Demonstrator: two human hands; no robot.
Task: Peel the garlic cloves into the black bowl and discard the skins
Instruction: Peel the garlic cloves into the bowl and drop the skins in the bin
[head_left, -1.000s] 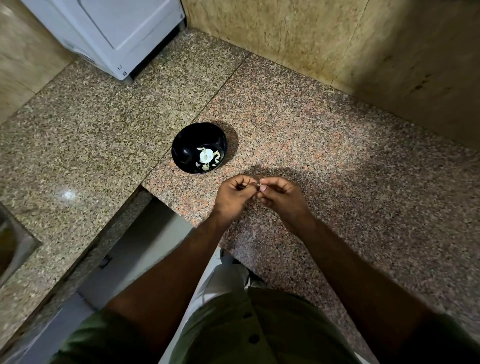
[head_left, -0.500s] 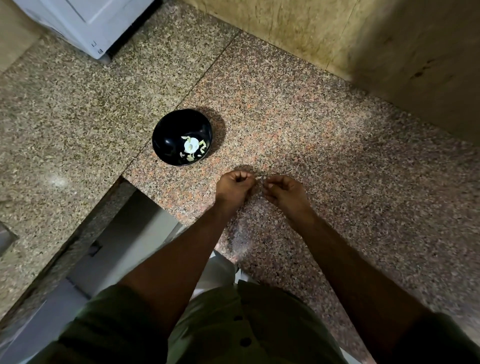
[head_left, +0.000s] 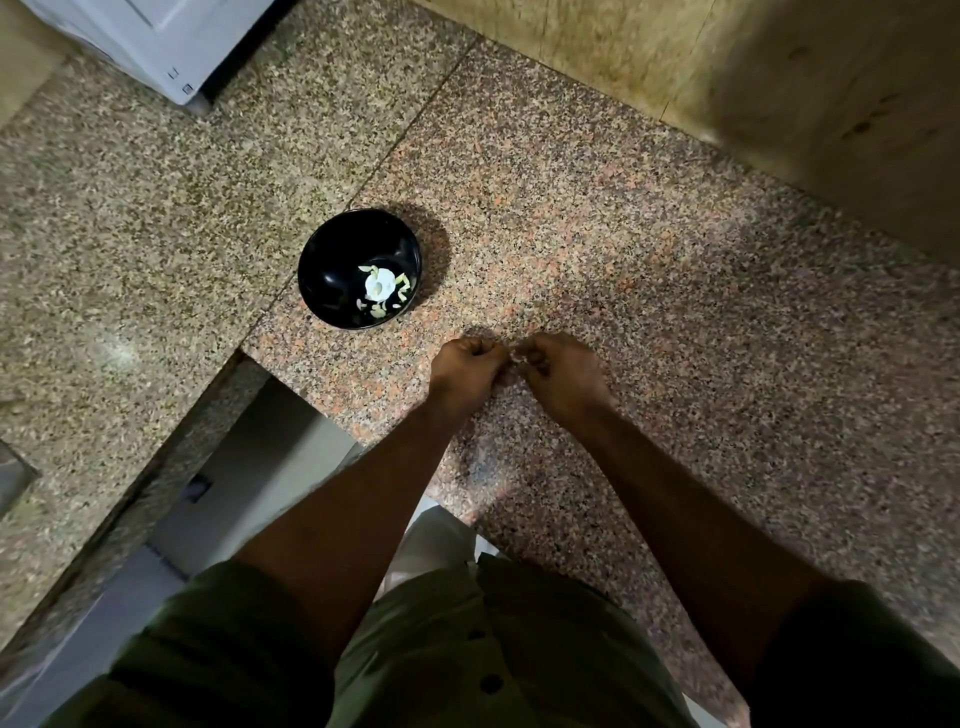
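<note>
Speckled granite counter (head_left: 597, 218) fills pretty much the whole view, greyish-green slab on the left, pinker slab in the middle and right, with a seam running diagonally between them. Far left edge there's a sliver of what looks like a sink (head_left: 13, 480), hard to say for sure. Top left corner has a white appliance (head_left: 156, 41) sitting on the counter. Below the counter's cut-out edge you can see a lighter floor area. Beige tiled wall (head_left: 779, 83) runs along the top right, fairly shadowed.

Black bowl (head_left: 332, 270) sits on the counter right by the seam, left of and beyond the hands, not touching them. Inside it there's a white garlic piece (head_left: 379, 285) with some small pale bits scattered around it.

Then the hands, both held low over the pink slab, nearly knuckle to knuckle. Left hand (head_left: 465, 364) is curled into a loose fist, fingers tucked in. Right hand (head_left: 563, 371) is curled too, fingertips pinched toward the left one. Between them there's a tiny pale scrap (head_left: 516, 355), garlic clove or skin, too small and blurry to call, and I can't tell which hand really grips it.

Green shirt (head_left: 493, 649) at the bottom.
</note>
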